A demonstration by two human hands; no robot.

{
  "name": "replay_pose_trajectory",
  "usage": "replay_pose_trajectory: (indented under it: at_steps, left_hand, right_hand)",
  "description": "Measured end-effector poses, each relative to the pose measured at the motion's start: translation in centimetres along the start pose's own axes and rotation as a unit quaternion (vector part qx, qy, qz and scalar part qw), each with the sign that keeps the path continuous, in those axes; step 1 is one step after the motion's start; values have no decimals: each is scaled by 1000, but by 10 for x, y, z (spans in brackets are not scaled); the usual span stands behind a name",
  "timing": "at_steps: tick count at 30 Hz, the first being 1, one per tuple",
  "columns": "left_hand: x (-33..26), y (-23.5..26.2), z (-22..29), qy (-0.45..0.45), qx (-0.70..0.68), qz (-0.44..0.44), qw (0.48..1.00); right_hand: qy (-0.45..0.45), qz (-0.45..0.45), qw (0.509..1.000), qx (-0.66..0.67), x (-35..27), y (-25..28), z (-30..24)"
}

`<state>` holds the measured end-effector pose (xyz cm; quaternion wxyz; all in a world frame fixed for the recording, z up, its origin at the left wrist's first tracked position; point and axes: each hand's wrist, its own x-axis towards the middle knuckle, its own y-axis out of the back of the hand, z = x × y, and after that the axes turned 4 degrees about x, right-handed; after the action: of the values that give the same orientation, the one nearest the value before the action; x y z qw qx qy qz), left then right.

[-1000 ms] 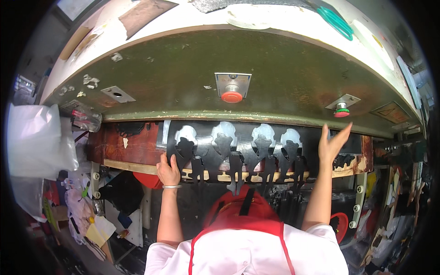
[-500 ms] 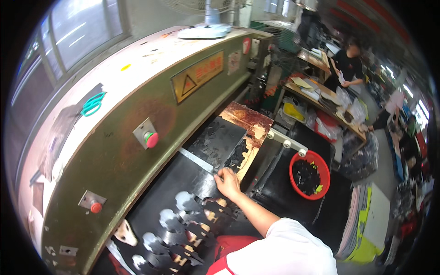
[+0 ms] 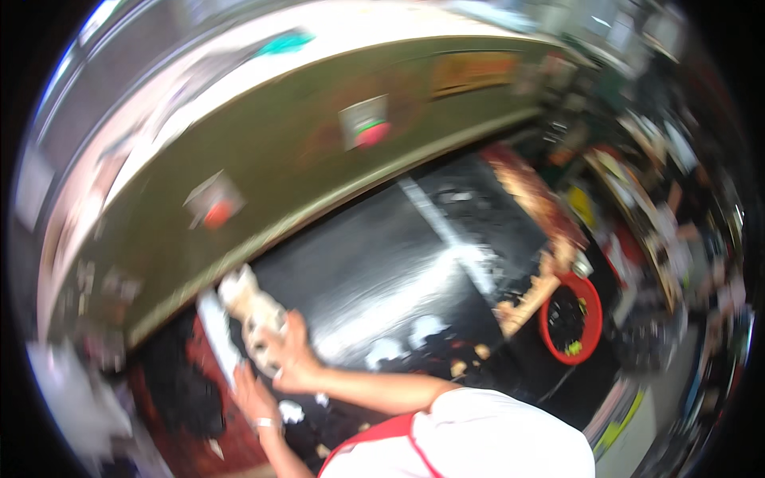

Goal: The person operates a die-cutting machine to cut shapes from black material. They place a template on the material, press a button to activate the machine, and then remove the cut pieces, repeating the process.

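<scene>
We see a long cream-coloured piece (image 3: 249, 301) with a wavy outline and dark openings, lying at the left end of a smooth, glossy black sheet (image 3: 343, 263). Beside it runs a narrow pale strip (image 3: 217, 325) with a flat face, set on a dark-red worktop (image 3: 243, 450) whose surface looks worn and blotched. Above stretches the painted olive-green metal beam (image 3: 287, 179); to the right sits a round red bowl (image 3: 594, 325) holding black scraps.

Our left hand (image 3: 255, 398) is open, its fingers extended near the strip's lower end. Our right hand (image 3: 296, 358) reaches over the lower part of the cream piece; blur keeps us from telling whether it grips or only touches.

Our right forearm and sleeve hide part of the sheet's near edge, leaving a few bluish-white patches (image 3: 426, 328) in sight. The lower edge cuts off our left forearm.

Half a second ago our right hand was by the other pale strip (image 3: 442, 227), farther right; now it is at the cream piece, and our left hand has come into view.
</scene>
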<state>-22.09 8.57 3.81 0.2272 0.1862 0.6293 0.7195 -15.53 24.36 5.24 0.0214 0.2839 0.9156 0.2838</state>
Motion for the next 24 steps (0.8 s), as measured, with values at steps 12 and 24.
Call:
replay_pose_trajectory:
  at_steps: [12, 24]
  left_hand:
    - [-8, 30, 18, 10, -50, 12, 999]
    - [18, 31, 25, 4, -34, 67, 997]
  right_hand:
    - [-54, 77, 902, 422, 21, 136, 7]
    - [14, 56, 997, -43, 8, 91, 23]
